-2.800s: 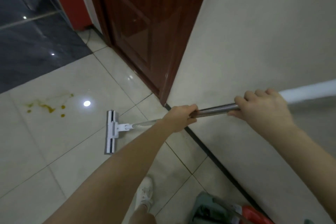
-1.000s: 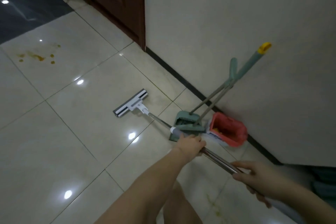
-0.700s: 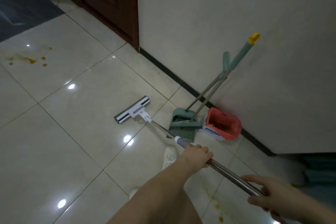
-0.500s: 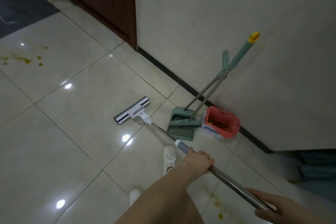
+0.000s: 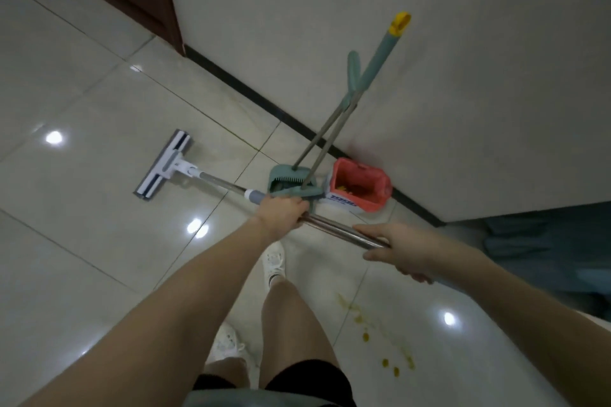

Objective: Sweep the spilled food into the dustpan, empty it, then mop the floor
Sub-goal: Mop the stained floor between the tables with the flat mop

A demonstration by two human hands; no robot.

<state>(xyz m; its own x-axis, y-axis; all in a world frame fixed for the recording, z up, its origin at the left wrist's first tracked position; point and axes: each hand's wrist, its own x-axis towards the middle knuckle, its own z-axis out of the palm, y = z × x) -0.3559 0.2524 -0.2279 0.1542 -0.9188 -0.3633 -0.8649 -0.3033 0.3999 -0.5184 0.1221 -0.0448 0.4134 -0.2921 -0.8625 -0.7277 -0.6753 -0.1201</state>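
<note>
Head view: the dustpan stands on the floor against the wall, with the broom leaning beside it. Just right of the dustpan sits a red bin with yellow scraps inside, so sweeping and emptying look finished and mopping is the step in hand.

The mop lies with its flat head on the tiles well left of the dustpan, and its metal pole runs back just in front of the dustpan. The left hand is clenched round the pole right at the dustpan's front edge. The right hand grasps the pole's upper end between thumb and fingers, nearer the person than the dustpan.

Yellow stains lie on the floor well on the near side of the dustpan, to the right of a white shoe. The mop head is far from them. The next move likely calls for drawing the head back and swinging it over the stains without knocking the dustpan or broom.
</note>
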